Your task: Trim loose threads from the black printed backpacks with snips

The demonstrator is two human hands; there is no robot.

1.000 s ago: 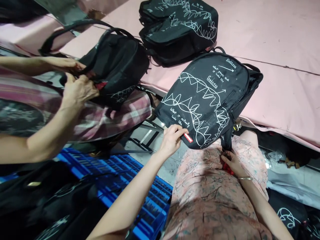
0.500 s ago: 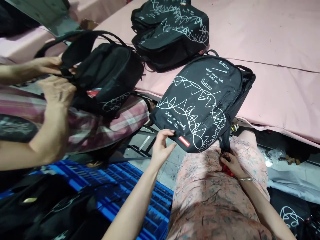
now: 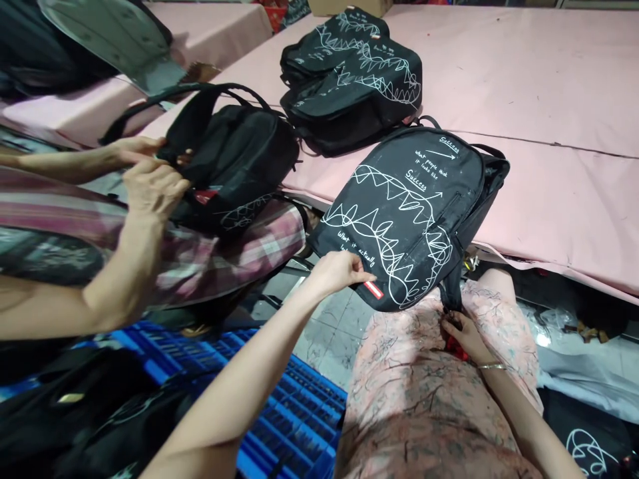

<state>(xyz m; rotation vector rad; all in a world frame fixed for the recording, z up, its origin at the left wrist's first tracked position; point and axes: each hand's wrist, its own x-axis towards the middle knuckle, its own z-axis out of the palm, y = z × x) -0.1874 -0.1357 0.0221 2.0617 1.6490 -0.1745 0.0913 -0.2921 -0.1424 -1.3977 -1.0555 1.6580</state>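
A black backpack [image 3: 389, 206] with white scribbles and lettering leans from the table edge onto my lap, its printed side up. At its lower edge my left hand [image 3: 342, 271] is closed, palm down, with the fingertips against the fabric beside a small red-and-white label [image 3: 373, 289]. Whatever those fingertips pinch is hidden. On my lap my right hand [image 3: 464, 338] closes around the lower end of the backpack's black strap [image 3: 452, 293]. Something red [image 3: 455, 348] shows beneath that hand, too covered to name.
A co-worker's hands [image 3: 154, 176] work at the strap of another black backpack [image 3: 244, 153] on the left. Two more printed backpacks [image 3: 349, 93] lie on the pink-covered table [image 3: 524, 80]. Blue plastic crates [image 3: 294, 412] stand low at left; black bags [image 3: 74, 412] lie beside them.
My left hand has turned palm down and moved right, from open fingers at the backpack's bottom edge to closed fingers by the label. My right hand stays at the strap. The view has shifted slightly.
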